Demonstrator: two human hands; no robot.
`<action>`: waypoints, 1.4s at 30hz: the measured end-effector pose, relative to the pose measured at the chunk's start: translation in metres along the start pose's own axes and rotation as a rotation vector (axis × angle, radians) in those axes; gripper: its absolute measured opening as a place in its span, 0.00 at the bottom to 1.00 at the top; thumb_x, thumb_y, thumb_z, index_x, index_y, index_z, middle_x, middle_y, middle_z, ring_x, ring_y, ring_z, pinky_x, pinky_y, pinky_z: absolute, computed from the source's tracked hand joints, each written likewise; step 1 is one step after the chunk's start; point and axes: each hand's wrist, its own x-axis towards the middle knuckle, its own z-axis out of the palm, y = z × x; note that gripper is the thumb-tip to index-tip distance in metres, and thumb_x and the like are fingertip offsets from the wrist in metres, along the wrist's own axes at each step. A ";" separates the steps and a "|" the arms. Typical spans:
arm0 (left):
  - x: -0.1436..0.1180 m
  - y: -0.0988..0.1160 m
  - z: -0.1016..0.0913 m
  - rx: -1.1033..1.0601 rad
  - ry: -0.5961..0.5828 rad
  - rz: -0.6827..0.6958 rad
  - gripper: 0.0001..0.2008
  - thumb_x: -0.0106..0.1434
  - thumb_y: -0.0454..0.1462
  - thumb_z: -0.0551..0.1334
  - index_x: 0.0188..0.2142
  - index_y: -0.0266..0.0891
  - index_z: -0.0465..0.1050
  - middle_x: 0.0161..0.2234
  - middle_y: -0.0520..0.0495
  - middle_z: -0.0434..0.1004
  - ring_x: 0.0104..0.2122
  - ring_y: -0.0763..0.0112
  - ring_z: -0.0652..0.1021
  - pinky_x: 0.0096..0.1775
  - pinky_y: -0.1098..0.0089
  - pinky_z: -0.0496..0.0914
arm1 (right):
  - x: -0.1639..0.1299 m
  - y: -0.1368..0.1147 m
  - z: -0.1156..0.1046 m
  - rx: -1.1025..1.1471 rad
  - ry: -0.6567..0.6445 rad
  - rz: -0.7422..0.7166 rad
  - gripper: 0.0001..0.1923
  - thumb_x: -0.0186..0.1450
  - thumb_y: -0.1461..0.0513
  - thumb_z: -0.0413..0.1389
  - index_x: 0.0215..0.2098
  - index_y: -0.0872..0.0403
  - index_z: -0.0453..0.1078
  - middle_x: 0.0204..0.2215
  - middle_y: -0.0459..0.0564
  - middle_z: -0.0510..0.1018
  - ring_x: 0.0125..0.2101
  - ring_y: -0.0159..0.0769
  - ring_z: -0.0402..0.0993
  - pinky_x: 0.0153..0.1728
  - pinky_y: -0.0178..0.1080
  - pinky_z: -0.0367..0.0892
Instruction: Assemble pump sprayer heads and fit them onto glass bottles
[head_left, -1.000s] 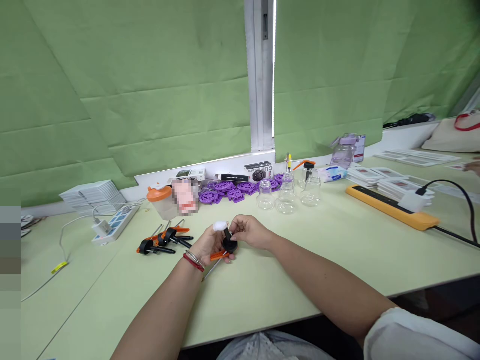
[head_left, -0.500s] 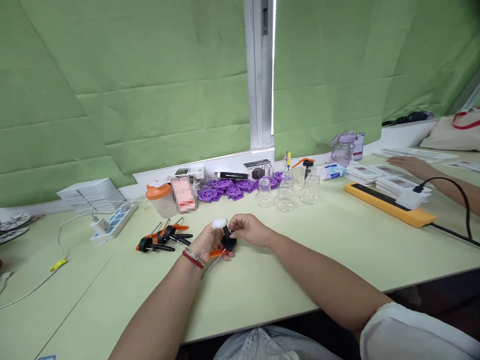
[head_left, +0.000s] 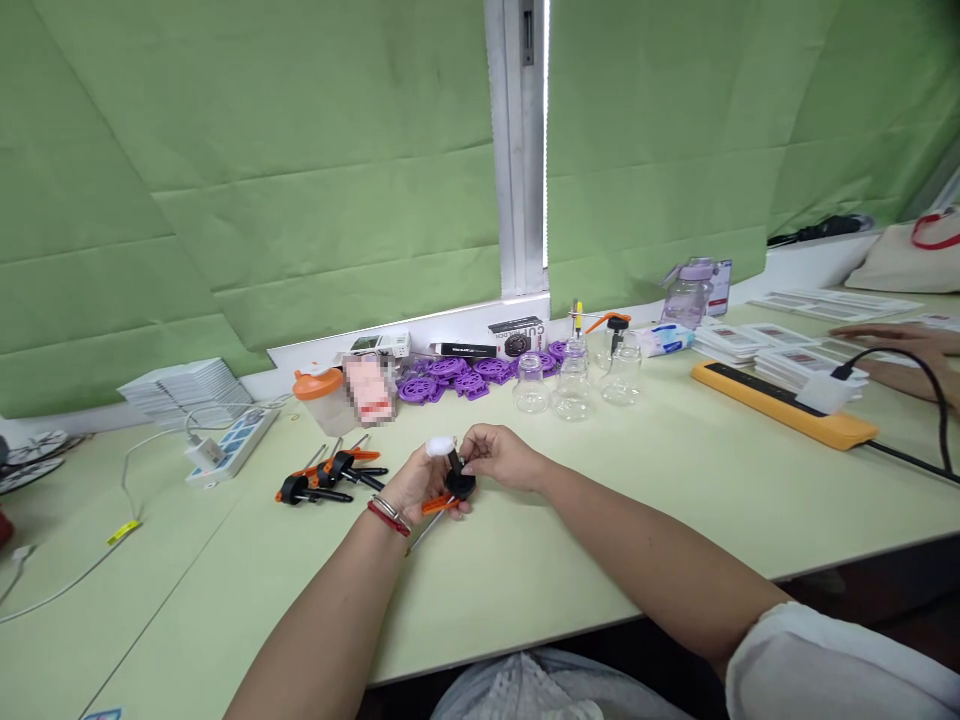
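Note:
Above the table, my left hand (head_left: pixel 417 487) is closed around a black lid-like part (head_left: pixel 460 486) with a short black stem, a white rounded tip, an orange arm and a thin metal rod. My right hand (head_left: pixel 495 456) pinches at the base of its stem from the right; the fingertips hide that spot. To the left lie several similar black parts (head_left: pixel 341 467) with orange arms, metal rods and black stems.
Behind my hands sit purple wheel-shaped pieces (head_left: pixel 450 372), several small glass jars (head_left: pixel 572 393) and an orange-lidded cup (head_left: pixel 321 398). A yellow power strip (head_left: pixel 780 408) lies right, near another person's hand (head_left: pixel 892 340). A white power strip (head_left: pixel 238 447) lies left.
My hands hold nearly the same pose around the black part. The other person's hand on the right has shifted rightward and nearer, over the cards.

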 end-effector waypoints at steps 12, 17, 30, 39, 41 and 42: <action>0.001 -0.001 -0.002 0.013 -0.014 0.011 0.24 0.54 0.53 0.53 0.34 0.33 0.66 0.23 0.41 0.73 0.19 0.60 0.75 0.19 0.68 0.66 | -0.001 -0.002 0.001 0.018 0.002 0.010 0.12 0.47 0.65 0.64 0.27 0.56 0.65 0.23 0.41 0.70 0.26 0.28 0.66 0.31 0.34 0.63; 0.001 -0.001 -0.003 0.003 -0.013 -0.013 0.26 0.54 0.54 0.53 0.38 0.33 0.66 0.24 0.41 0.74 0.19 0.58 0.76 0.19 0.67 0.66 | -0.002 -0.003 0.001 0.014 -0.009 0.010 0.11 0.48 0.65 0.63 0.28 0.56 0.68 0.22 0.41 0.70 0.25 0.28 0.66 0.32 0.35 0.63; 0.002 0.000 -0.006 0.031 -0.074 0.001 0.28 0.53 0.55 0.54 0.40 0.32 0.65 0.24 0.40 0.74 0.20 0.57 0.76 0.20 0.67 0.66 | -0.002 -0.005 0.001 0.002 0.000 0.032 0.08 0.48 0.66 0.62 0.27 0.58 0.70 0.23 0.43 0.73 0.26 0.29 0.68 0.33 0.36 0.64; 0.002 -0.001 -0.008 0.038 -0.078 -0.008 0.28 0.52 0.55 0.55 0.40 0.32 0.65 0.25 0.40 0.74 0.20 0.59 0.76 0.21 0.67 0.66 | -0.003 -0.008 0.001 -0.004 -0.010 0.041 0.08 0.48 0.65 0.62 0.27 0.58 0.72 0.24 0.45 0.75 0.27 0.30 0.70 0.35 0.37 0.66; 0.002 0.000 -0.008 0.040 -0.074 -0.009 0.28 0.52 0.55 0.55 0.40 0.32 0.65 0.25 0.40 0.74 0.20 0.58 0.76 0.20 0.67 0.65 | -0.003 -0.008 0.001 -0.008 -0.010 0.037 0.08 0.48 0.65 0.62 0.27 0.58 0.72 0.24 0.45 0.75 0.27 0.30 0.70 0.34 0.37 0.66; 0.002 0.000 -0.007 0.041 -0.071 -0.012 0.28 0.52 0.55 0.55 0.39 0.32 0.65 0.25 0.40 0.74 0.20 0.58 0.76 0.20 0.67 0.65 | -0.003 -0.008 0.001 -0.009 -0.009 0.035 0.08 0.48 0.65 0.62 0.27 0.58 0.72 0.24 0.45 0.75 0.27 0.30 0.70 0.34 0.37 0.66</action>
